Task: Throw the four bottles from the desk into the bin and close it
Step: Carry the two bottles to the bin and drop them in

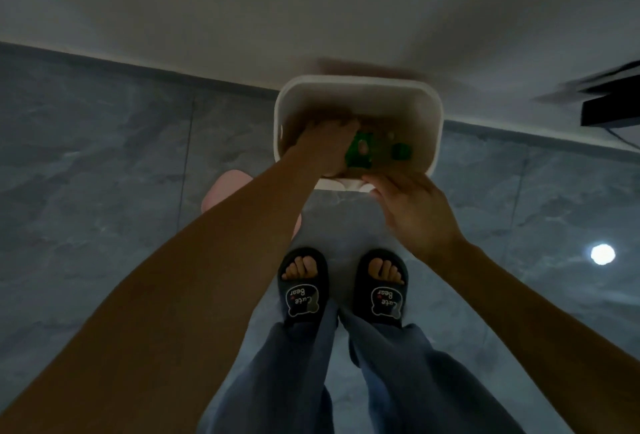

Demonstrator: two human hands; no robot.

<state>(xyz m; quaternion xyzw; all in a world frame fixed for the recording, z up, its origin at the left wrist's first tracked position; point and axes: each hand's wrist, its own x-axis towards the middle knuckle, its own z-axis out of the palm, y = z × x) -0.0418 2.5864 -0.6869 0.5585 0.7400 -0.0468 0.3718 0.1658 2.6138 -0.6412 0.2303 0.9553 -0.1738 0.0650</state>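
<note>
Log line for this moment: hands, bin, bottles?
left hand: inside open bin, at green-labelled bottle | right hand: on bin's near rim | grip unclear | lid not seen

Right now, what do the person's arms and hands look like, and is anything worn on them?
Both arms are bare along all that shows, with no sleeves. The left hand and the right hand wear no gloves; I see no rings, watch or bracelets, though the picture is dim and somewhat blurred.
</note>
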